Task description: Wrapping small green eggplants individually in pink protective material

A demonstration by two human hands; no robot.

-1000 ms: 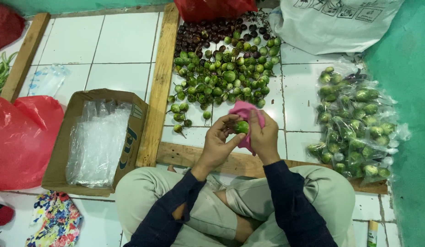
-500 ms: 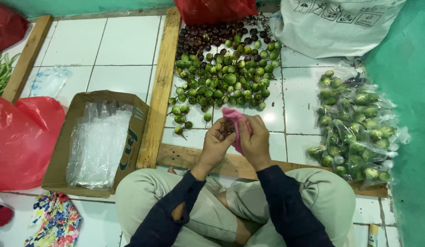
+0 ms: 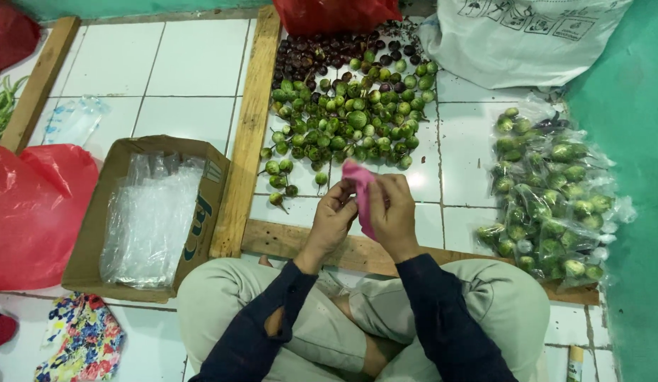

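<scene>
A pink bag is gripped between the left hand and right hand, fingers closed on it above the tiled floor. A second ago a green fruit was visible at its mouth; now it is hidden, likely bagged. Clear bags fill a cardboard box; packed fruit bags lie nearby.

Bare white tiled floor ahead of my hands: narrow free strip between them and heap of small round green eggplants. Pile of clear plastic bags filled with green eggplants blocks right. Long wooden plank and open brown cardboard box of clear bags block left. Low wooden batten lies just under my wrists.
</scene>
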